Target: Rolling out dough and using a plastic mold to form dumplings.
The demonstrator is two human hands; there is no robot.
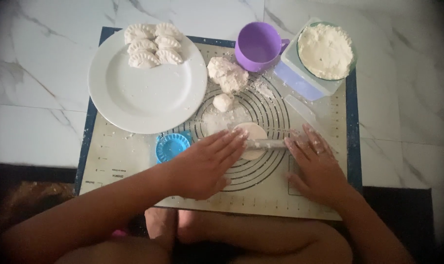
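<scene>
Dumplings (151,45), six pale crimped half-moons, lie packed at the far edge of the round white plate (134,98) on the left, and the rest of that plate is bare, so by my judgement only a small batch is finished. Just below the plate's near rim sits a small blue ridged plastic dumpling press (172,145), lying open on the cream silicone pastry mat (114,156) printed with dark rings. The left hand (204,164) rests flat, fingers together and stretched, on one end of a thin pale rolling pin (267,143); the right hand (317,164), floured and also flat with fingers spread, presses the other end, neither curled around it. Under the pin lies a small round flattened disc of dough (251,133), at the centre of the rings. Beyond it wait a small dough ball (223,102) and a larger rough lump of dough (227,73), so plenty appears left to roll. Further right stand a purple plastic cup (257,46) and a green-rimmed bowl of flour (325,51) on a lidded container.
</scene>
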